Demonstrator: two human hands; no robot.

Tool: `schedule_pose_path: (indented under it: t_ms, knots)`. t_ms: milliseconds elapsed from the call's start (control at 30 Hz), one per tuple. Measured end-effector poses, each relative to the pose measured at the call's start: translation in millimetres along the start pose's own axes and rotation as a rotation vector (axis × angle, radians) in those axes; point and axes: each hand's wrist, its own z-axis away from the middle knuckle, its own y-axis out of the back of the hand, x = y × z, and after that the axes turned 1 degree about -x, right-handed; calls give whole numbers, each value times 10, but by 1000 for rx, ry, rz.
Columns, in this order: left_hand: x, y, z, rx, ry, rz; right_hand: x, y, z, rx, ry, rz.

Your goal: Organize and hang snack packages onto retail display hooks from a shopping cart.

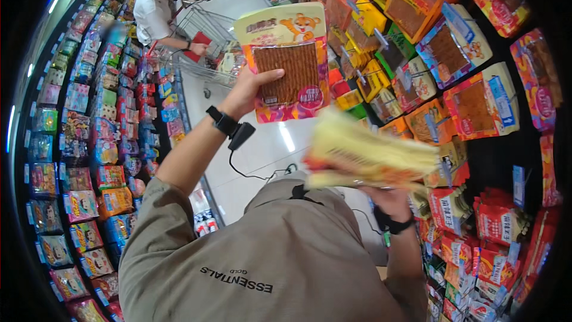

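My left hand [248, 89] grips a snack pouch [290, 74] by its left edge, thumb across the front. The pouch has a cartoon tiger on a cream top and a clear window over a ridged brown slab. A black wrist strap with a small device is on that arm. On the right, my right hand [391, 201] holds several cream-topped snack pouches [371, 154], blurred by motion. They hide most of its fingers. These pouches lie slanted beside the hanging display, below and to the right of the first pouch.
At right, a hanging snack rack [447, 53] carries bagged snacks on hooks with blue price tags. Packed candy shelves [80, 143] line the left. A person [154, 13] stands ahead beside a wire shopping cart [210, 31]. A thin black cable [241, 170] runs from my left wrist.
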Motion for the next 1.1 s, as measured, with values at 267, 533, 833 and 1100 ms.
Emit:
schedule_pose_path:
  t_ms: [267,533,833,1100]
  knots:
    - [-414,-951,-173,-229,99,-32,190,-1699,-925,-885,317,464]
    - [-556,-1904,50,-246,93,184,148,-1771,-733,-929,-37,308]
    - [-507,-2212,500,-467,13,34,-425,-2093,15,-366,104,882]
    - [-655,-2118,534,-698,208,-6,-1026,-1544,1464,1054,506,976]
